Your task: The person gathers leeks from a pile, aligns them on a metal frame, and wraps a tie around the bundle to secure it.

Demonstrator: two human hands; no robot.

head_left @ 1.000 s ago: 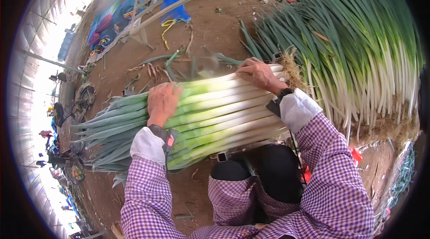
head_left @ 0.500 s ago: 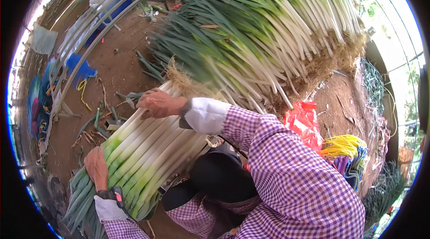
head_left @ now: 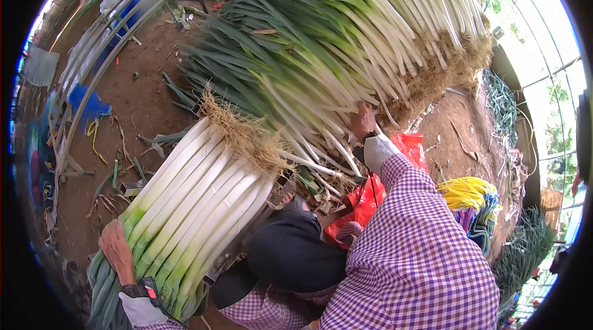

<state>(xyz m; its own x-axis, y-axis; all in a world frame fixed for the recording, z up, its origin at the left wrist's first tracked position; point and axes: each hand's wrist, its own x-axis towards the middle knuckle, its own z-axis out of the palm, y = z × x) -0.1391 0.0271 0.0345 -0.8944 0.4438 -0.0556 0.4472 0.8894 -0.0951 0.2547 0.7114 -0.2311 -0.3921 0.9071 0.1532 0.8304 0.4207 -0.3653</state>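
A row of thick long green onions [head_left: 197,188] lies side by side in front of me, hairy roots [head_left: 238,126] at the far end and green leaves toward me. My left hand [head_left: 117,248] is closed around the left edge of this row, where white turns to green. Beyond it, a large heap of green onions [head_left: 346,52] fills the upper middle, its roots pointing right. My right hand [head_left: 364,121] reaches to the heap's near edge, its fingers closed on a white stalk there; the fingertips are partly hidden among the stalks.
A red plastic bag [head_left: 364,203] lies beside my knee. To the right is a bundle of yellow and blue ties [head_left: 472,197], with more green leaves [head_left: 525,249] behind. Curved metal rails [head_left: 105,70] and blue plastic [head_left: 89,100] stand on the left over brown soil.
My right hand has left the roots of the row and moved right to the heap, uncovering the roots. My left hand stays on the row's green part.
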